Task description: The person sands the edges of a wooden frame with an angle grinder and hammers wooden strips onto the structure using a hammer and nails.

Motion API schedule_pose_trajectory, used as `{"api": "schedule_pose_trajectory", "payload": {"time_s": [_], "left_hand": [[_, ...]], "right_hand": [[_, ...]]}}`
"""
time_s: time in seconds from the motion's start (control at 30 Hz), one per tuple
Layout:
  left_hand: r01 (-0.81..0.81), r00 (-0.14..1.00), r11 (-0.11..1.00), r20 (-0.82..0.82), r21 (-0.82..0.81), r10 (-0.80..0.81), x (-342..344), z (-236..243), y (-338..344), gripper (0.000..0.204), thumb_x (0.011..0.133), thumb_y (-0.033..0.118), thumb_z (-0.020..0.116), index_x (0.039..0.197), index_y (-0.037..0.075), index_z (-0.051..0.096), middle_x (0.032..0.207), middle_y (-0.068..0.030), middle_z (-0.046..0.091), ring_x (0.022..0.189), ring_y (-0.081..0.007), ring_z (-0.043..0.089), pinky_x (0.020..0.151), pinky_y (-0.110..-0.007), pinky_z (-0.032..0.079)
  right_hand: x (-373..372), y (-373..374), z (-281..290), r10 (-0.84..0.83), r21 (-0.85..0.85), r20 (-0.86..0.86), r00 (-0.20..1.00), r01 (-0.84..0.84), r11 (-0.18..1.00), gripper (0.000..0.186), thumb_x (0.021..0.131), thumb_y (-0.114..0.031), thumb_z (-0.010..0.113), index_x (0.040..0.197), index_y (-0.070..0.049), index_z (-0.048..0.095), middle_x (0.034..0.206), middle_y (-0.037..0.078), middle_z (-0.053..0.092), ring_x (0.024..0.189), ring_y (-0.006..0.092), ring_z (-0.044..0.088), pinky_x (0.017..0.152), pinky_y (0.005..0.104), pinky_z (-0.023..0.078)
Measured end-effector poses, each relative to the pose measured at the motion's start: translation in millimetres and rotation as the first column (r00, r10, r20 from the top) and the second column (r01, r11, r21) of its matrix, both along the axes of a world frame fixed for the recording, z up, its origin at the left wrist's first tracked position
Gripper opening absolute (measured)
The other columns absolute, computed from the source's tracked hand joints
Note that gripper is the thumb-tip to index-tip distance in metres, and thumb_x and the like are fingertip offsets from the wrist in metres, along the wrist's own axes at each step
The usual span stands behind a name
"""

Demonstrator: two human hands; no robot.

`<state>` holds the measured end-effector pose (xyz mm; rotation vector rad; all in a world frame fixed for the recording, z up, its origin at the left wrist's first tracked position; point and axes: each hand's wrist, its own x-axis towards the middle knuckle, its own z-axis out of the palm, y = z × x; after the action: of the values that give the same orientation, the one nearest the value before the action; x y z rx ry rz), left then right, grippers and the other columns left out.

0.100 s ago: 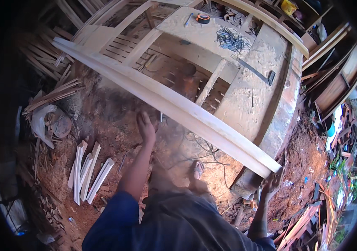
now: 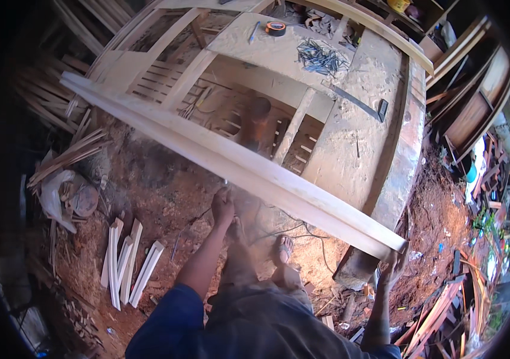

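The left hand (image 2: 223, 206) is reaching up under the plank (image 2: 231, 161), fingers loosely curled against its lower edge; the right hand (image 2: 395, 263) is gripping the plank's near end. Since a moment ago the plank is barely shifting, so it is being held level beside the workbench (image 2: 356, 125). Right fingers are hidden behind the plank; dust is blurring the left.

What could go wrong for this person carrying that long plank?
The plank is long, and the right hand grips only its near end, so the far end might swing into the workbench. The left hand is under its middle; a slip could drop it onto the sandalled foot. Cut strips could trip.
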<state>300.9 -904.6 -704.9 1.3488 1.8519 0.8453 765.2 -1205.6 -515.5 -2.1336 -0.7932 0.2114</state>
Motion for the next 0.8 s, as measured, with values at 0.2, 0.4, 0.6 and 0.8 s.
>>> {"api": "schedule_pose_trajectory", "payload": {"time_s": [0.2,0.4,0.6,0.8], "left_hand": [[0.584,0.701,0.805,-0.564,0.102,-0.437,87.5,-105.7,132.4,0.055,0.091,0.039,0.066,0.128,-0.001,0.059,0.121,-0.0271,0.063,0.111,-0.0388,0.062,0.097,-0.046,0.047],[0.520,0.448,0.822,-0.894,0.231,-0.032,90.3,-237.2,210.0,0.081,0.084,0.049,0.073,0.138,-0.004,0.047,0.126,-0.0310,0.059,0.102,-0.0392,0.065,0.088,-0.051,0.052],[0.385,0.865,0.867,-0.202,-0.316,-0.459,125.7,-152.8,226.1,0.065,0.078,0.047,0.077,0.110,-0.005,0.059,0.100,-0.0263,0.067,0.087,-0.0342,0.071,0.071,-0.048,0.056],[0.351,0.935,0.900,0.147,-0.259,-0.322,64.6,-123.3,259.7,0.057,0.071,0.045,0.080,0.098,-0.003,0.063,0.083,-0.0186,0.070,0.073,-0.0287,0.072,0.065,-0.038,0.056]], "right_hand": [[9.3,16.0,-22.6,-0.324,-0.144,0.188,0.927,0.353,0.925,0.066,0.106,-0.049,0.041,0.152,-0.001,0.038,0.155,0.021,0.039,0.142,0.0337,0.040,0.117,0.0434,0.030],[23.1,27.8,-50.4,-0.384,0.028,0.088,0.919,0.383,0.923,0.055,0.108,-0.038,0.043,0.146,0.000,0.044,0.146,0.020,0.047,0.137,0.0318,0.045,0.114,0.0409,0.034],[-2.2,27.2,-30.0,-0.416,-0.045,0.231,0.880,0.437,0.899,0.052,0.108,-0.035,0.041,0.146,0.001,0.045,0.145,0.021,0.048,0.137,0.0325,0.045,0.114,0.0418,0.033],[3.6,49.2,-23.5,-0.298,-0.159,0.299,0.906,0.356,0.921,0.058,0.107,-0.039,0.040,0.147,0.003,0.041,0.145,0.025,0.046,0.138,0.0381,0.042,0.116,0.0443,0.031]]}}
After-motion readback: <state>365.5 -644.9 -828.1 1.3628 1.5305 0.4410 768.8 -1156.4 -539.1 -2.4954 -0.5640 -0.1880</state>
